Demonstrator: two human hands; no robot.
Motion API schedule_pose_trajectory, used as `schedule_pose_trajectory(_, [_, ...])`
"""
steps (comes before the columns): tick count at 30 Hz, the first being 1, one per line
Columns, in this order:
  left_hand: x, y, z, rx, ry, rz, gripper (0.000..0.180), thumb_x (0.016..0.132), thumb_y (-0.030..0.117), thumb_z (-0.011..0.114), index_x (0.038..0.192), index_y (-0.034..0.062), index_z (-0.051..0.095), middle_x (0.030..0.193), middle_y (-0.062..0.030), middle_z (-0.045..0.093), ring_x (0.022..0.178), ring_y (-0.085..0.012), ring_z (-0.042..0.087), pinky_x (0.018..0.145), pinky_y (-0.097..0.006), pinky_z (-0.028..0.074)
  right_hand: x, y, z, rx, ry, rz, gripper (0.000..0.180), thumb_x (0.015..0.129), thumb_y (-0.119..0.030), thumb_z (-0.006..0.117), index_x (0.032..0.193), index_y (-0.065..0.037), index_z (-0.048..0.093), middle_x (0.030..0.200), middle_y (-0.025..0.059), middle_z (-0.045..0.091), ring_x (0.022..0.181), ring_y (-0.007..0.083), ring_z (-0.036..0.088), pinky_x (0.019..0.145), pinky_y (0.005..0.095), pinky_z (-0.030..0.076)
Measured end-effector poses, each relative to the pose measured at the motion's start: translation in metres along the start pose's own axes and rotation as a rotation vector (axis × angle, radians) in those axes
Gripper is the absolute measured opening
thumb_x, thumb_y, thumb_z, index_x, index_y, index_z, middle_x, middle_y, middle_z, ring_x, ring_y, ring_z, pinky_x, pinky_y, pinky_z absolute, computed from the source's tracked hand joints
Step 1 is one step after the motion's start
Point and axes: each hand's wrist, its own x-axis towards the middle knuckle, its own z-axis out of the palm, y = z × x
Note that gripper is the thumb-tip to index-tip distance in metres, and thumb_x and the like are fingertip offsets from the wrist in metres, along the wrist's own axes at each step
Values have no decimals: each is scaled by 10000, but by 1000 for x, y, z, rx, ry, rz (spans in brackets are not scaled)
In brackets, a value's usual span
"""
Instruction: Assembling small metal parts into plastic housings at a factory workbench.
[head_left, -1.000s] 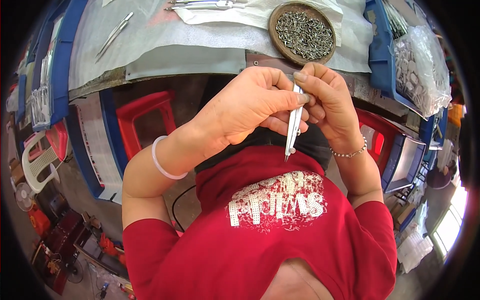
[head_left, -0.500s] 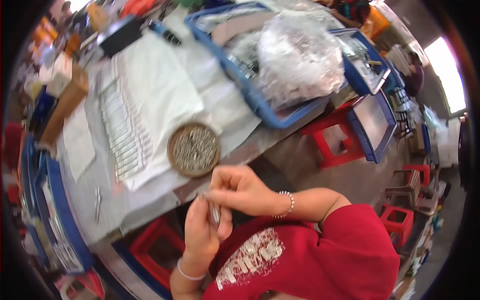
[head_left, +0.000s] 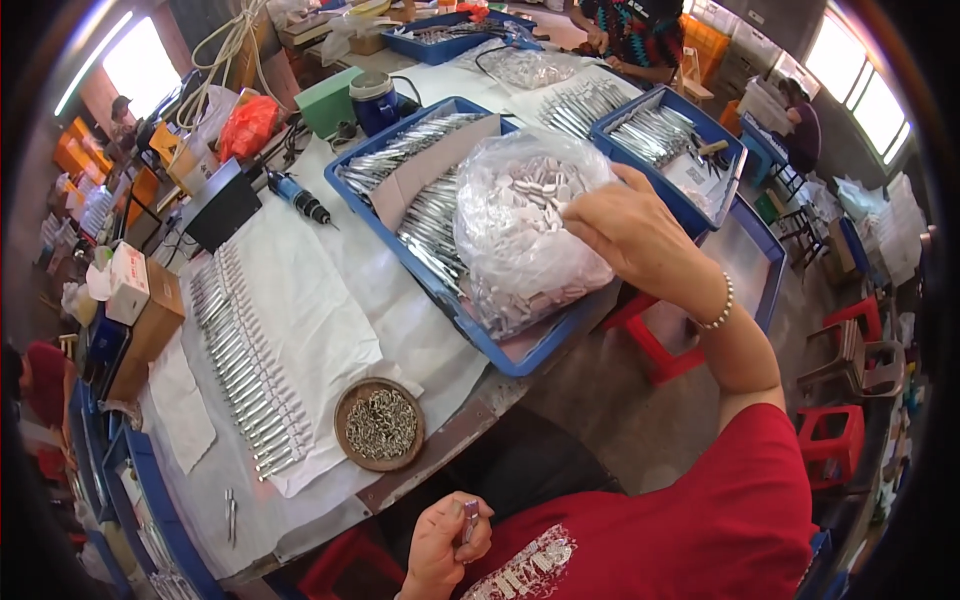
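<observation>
My left hand point(head_left: 440, 548), low at the front of my red shirt, is closed round a small flat pale piece point(head_left: 471, 517) with a pinkish-silver look. Out to the right, my right hand point(head_left: 655, 238) is at the mouth of a clear plastic bag point(head_left: 490, 225), fingers curled and pinched at its edge. Whatever sits between those fingertips is hidden. Many small flat whitish pieces point(head_left: 540, 190) fill the bag. It rests in a blue tray point(head_left: 515, 360) of slim silver metal parts, split by a cardboard strip point(head_left: 430, 170).
A round bowl point(head_left: 347, 440) of small metal pins stands near the table edge. Silver parts point(head_left: 240, 360) lie in a row on white paper. Behind are a power screwdriver point(head_left: 297, 198) and a black box point(head_left: 222, 205). Another blue tray point(head_left: 735, 185) and red stools point(head_left: 835, 445) are at right.
My hands were together by the bowl; now they are apart. The right has gone to the bag, while the left stays low with its piece. The view has shifted and is sharper.
</observation>
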Motion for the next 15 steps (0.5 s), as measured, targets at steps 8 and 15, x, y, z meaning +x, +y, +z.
schedule_pose_trajectory(8, [11, 2, 1, -23, 36, -33, 330, 926, 325, 466, 918, 2, 536, 519, -39, 425, 379, -57, 279, 369, -216, 225, -35, -14, -14, -43, -394, 106, 159, 789, -133, 608, 917, -44, 576, 703, 122, 529, 748, 290, 559, 712, 383, 431])
schedule_pose_trajectory(15, [14, 0, 10, -22, 3, -77, 339, 924, 323, 473, 912, -10, 533, 526, -43, 431, 384, -57, 282, 372, -212, 228, -12, -23, 17, 129, 16, 193, 375, 765, -79, 614, 1122, -27, 512, 909, 153, 601, 818, 312, 597, 704, 361, 469])
